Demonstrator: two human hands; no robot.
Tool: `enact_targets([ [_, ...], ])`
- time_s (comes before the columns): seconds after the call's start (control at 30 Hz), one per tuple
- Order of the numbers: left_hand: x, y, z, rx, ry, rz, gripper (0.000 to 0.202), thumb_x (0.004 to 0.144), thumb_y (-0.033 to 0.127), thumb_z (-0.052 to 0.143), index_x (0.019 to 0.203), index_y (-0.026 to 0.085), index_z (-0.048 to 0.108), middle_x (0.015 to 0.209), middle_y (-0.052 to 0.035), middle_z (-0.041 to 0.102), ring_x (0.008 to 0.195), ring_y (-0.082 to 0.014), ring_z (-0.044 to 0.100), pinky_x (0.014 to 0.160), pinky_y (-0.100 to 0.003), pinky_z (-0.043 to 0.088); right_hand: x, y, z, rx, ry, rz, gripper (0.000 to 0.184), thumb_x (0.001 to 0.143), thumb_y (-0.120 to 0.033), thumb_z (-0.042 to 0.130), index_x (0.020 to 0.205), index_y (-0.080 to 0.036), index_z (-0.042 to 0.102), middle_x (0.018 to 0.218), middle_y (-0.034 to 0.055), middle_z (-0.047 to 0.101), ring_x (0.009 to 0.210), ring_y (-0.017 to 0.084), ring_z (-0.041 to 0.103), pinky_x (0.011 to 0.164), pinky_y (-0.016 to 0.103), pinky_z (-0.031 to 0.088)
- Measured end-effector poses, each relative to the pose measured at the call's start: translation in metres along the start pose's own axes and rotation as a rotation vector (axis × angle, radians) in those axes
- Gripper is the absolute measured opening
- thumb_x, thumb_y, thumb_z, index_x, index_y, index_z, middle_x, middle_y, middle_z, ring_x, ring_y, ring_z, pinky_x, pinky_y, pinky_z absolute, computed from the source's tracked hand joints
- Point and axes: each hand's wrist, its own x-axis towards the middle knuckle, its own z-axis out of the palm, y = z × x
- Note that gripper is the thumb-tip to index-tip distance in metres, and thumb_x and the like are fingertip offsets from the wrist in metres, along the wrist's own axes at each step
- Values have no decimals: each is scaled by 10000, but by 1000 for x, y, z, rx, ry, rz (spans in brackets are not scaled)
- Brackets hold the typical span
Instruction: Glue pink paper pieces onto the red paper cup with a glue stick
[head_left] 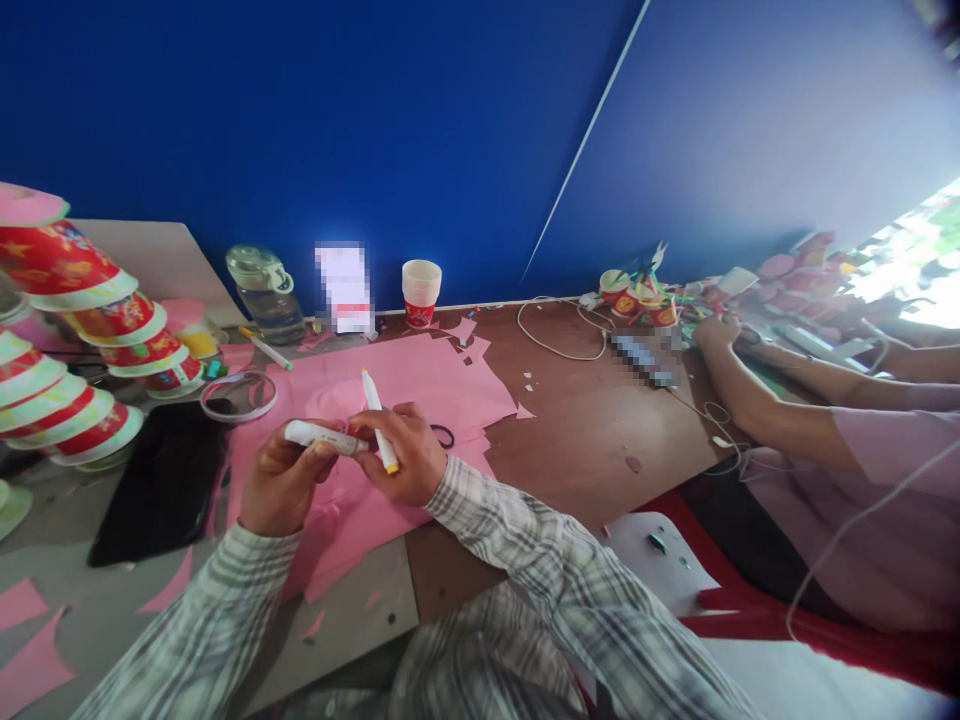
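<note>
My left hand [289,475] is closed around a short, thick white tube [322,437] with small print on it, whose exact kind I cannot make out. My right hand [409,452] grips a slim white marker with yellow ends [380,420], tilted up to the left. Its fingertips also meet the right end of the tube. Both hands are above pink paper sheets [420,375] spread on the table. A dark loop [443,436] pokes out beside my right hand. Beyond them lies another white marker with a green tip [270,352].
Stacked red and white paper cups [112,340] lean at left, near a black tablet-like slab [161,485] and a tape roll [238,397]. A water bottle [266,290] and a cup [421,292] stand by the blue wall. At right, a co-worker's arm [739,390] rests near a power strip [643,360].
</note>
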Motion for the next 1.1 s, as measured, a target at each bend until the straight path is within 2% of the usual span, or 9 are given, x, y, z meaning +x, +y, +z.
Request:
enact_targets([
  [0.07,1,-2,-2,19,-7,21,262,546,304,696,759,162,641,629,-45,592,530,-112,498,406,-216,349,0,1,1,-45,-8,-16,294,833,-276,512,1115,-266,429,1017,-3,686,862,163,660,888,360,419],
  [0.17,1,-6,-4,37,-32,51,252,568,299,683,773,162,634,617,-37,579,505,-100,464,389,-216,319,-1,0,5,-171,-9,-24,319,833,-341,534,1123,-259,431,1002,26,667,900,210,621,854,384,414],
  [0.27,2,-10,-5,46,-37,58,256,556,301,690,766,168,629,626,-36,584,491,-95,449,382,-218,309,-3,-2,7,-238,-5,6,349,834,-331,519,1154,-248,408,980,41,651,904,231,596,845,397,415],
  [0.43,1,-10,-5,58,-27,39,277,550,304,696,772,160,616,640,-45,597,454,-85,432,373,-224,305,-4,-3,6,-171,47,25,453,781,-328,572,1180,-238,377,1058,21,644,940,213,599,926,395,403],
  [0.57,1,-11,-6,77,-52,81,257,576,290,680,776,149,602,556,-13,544,426,-74,391,360,-216,280,-2,-1,6,-151,2,-13,405,779,-233,548,1156,-237,401,998,-2,662,902,177,620,946,369,394],
  [0.7,3,-13,-6,91,-82,94,226,591,270,668,758,144,580,491,22,471,417,-67,366,366,-210,282,-2,-2,8,-220,-19,-29,438,777,-250,597,1168,-221,402,1012,11,652,917,186,608,893,345,405],
  [0.77,3,-15,-6,110,-76,94,218,591,269,665,741,142,569,479,31,455,410,-62,354,365,-208,280,-3,-4,9,-280,-9,-32,440,785,-274,601,1170,-211,397,995,18,648,895,198,595,871,349,403],
  [0.93,0,-13,1,211,-25,123,221,574,283,667,692,139,548,497,27,488,394,-50,340,357,-204,274,-6,-10,14,-424,39,15,302,858,-289,481,1138,-188,426,948,44,633,844,217,565,812,371,388],
  [1.1,-2,-8,4,265,23,136,247,568,291,661,733,130,572,504,25,501,388,-52,350,352,-206,278,-8,-5,17,-384,93,-6,338,843,-293,506,1143,-169,414,984,51,631,863,202,571,856,376,400],
])
